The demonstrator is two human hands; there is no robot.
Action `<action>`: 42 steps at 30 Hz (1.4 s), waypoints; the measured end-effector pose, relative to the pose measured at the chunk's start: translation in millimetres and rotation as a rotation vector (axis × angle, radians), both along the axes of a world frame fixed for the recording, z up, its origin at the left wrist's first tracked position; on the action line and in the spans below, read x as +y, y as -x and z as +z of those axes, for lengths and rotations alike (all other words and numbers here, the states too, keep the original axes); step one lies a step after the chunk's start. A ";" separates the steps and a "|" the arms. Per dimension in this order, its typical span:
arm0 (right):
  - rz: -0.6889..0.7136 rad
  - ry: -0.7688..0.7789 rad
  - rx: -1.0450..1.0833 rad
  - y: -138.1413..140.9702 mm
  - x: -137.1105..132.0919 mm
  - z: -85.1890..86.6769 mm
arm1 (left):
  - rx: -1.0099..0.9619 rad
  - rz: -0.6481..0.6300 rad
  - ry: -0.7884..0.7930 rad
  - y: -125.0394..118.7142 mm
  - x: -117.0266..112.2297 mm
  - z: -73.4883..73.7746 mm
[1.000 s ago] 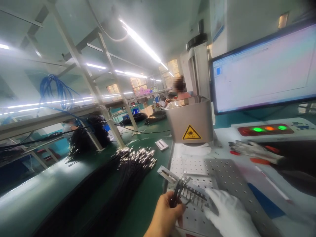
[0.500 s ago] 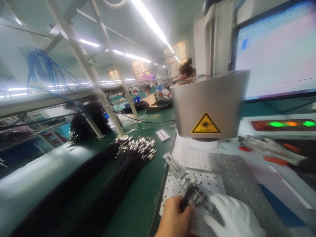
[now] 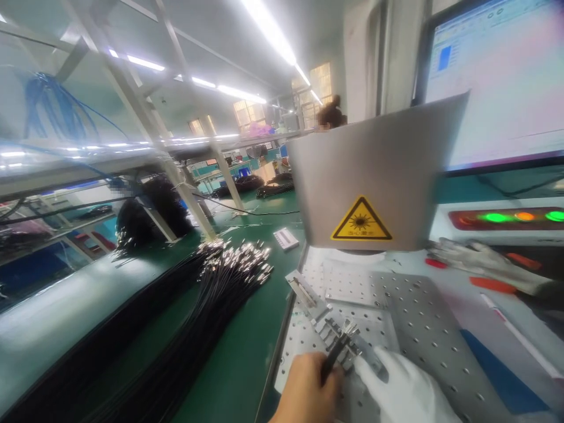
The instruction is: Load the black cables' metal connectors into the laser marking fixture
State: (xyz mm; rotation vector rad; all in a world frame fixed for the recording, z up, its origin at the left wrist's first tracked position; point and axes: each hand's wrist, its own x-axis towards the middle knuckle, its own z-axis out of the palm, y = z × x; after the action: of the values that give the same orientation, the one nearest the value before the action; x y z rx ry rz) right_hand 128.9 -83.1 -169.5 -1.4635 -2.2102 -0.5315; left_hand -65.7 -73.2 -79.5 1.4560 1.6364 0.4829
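My left hand point(image 3: 308, 385), bare, is closed around a small bundle of black cables point(image 3: 333, 359) with metal ends pointing up and away. Those ends lie over a metal fixture point(image 3: 328, 332) on the perforated plate. My right hand point(image 3: 403, 385) wears a white glove; its fingers are stretched out and apart at the fixture's right side, close to the cable ends. Whether its fingertips touch a cable end is unclear. A slotted metal block point(image 3: 306, 292) sits at the fixture's far end. To the left lies a large bundle of black cables point(image 3: 211, 305) with shiny metal tips.
A grey machine head point(image 3: 374, 170) with a yellow laser warning sign overhangs the perforated plate point(image 3: 434, 323). At right are a lit button panel point(image 3: 506, 218), a pair of gloves point(image 3: 484, 261) and a monitor point(image 3: 497, 88). A small white block point(image 3: 285, 239) rests on the green table.
The view has shifted slightly. My gloved right hand has changed its finger pose, with a finger now reaching nearer the cable ends. My left hand still holds the cables at the fixture.
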 end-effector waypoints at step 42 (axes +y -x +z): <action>-0.171 0.342 0.071 20.2 -2.6 21.6 | -0.424 0.076 0.001 4.2 9.0 18.2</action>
State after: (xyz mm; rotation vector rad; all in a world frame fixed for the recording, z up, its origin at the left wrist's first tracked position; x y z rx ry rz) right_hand 108.7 -85.7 -147.9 -1.8247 -2.2106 -0.1518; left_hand -69.9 -64.1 -61.4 1.1940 1.3520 0.7759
